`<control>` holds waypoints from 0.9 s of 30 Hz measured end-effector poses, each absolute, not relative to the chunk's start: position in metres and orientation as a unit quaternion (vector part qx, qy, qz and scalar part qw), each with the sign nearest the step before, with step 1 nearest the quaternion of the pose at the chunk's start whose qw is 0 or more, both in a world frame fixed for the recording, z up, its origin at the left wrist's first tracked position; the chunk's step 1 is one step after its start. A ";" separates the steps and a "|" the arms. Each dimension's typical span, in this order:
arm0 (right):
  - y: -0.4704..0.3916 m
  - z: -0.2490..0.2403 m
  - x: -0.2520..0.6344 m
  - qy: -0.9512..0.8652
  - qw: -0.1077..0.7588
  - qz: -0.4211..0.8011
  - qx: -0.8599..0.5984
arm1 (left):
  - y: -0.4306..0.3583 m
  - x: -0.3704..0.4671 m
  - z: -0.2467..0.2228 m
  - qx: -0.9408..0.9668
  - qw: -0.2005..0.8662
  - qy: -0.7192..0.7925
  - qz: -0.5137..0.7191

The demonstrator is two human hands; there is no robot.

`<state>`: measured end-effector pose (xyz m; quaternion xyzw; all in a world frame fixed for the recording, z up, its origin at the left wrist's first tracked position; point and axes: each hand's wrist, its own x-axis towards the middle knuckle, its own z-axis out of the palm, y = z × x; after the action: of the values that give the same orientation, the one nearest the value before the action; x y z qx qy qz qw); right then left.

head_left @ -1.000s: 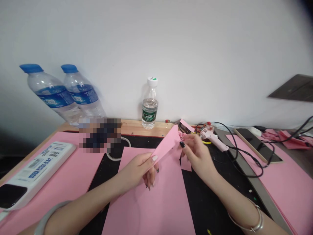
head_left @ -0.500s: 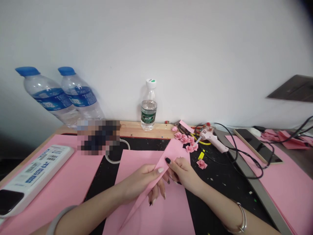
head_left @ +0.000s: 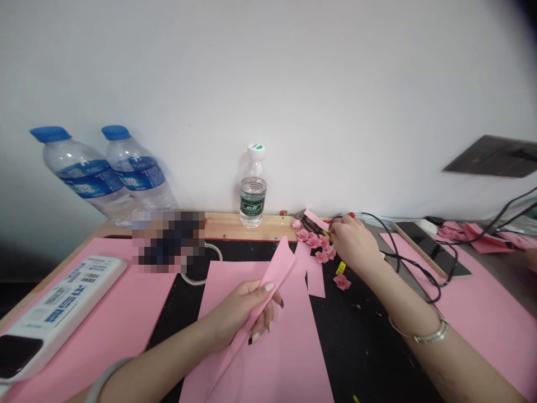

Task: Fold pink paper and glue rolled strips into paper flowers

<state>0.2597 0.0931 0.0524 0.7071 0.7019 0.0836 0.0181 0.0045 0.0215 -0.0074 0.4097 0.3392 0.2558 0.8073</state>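
A large flat pink paper sheet (head_left: 272,364) is the landmark. Above it, slanting from near its far edge back toward the wearer, is a long, narrow folded strip of pink paper (head_left: 279,266). The left hand (head_left: 241,313) pinches the strip, thumb on top, fingers curled beneath. It looks very light, stiff along the fold yet easily creased; a gentle hold near mid-length, across the fold, seems best. Past the sheet's far right corner, the right hand (head_left: 354,243) has fingers bent downward, just beside small pink paper roses (head_left: 312,240); its grip cannot be told. Behind the sheet stands a small clear bottle with white cap (head_left: 253,196), partly filled with clear liquid. Beyond its far left corner lean two large blue-capped clear bottles (head_left: 90,179) (head_left: 140,173); their fill is unclear.
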 end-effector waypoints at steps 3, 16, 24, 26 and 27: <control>0.112 0.051 0.264 0.695 0.082 0.071 0.711 | 0.022 0.005 -0.007 0.410 0.806 0.339 0.259; 0.154 0.052 0.266 0.668 0.200 -0.047 0.715 | 0.022 0.002 -0.009 0.407 0.811 0.333 0.257; 0.158 0.071 0.275 0.693 0.161 -0.057 0.700 | 0.022 0.002 -0.008 0.405 0.811 0.333 0.259; 0.154 0.081 0.283 0.695 0.142 -0.054 0.703 | 0.022 0.002 -0.007 0.404 0.812 0.332 0.258; 0.151 0.085 0.289 0.692 0.134 -0.048 0.707 | 0.022 0.002 -0.007 0.404 0.812 0.333 0.259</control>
<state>0.2886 0.1514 0.0848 0.7075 0.6923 -0.0477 0.1336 0.0022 0.0220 -0.0072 0.4045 0.3327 0.2587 0.8116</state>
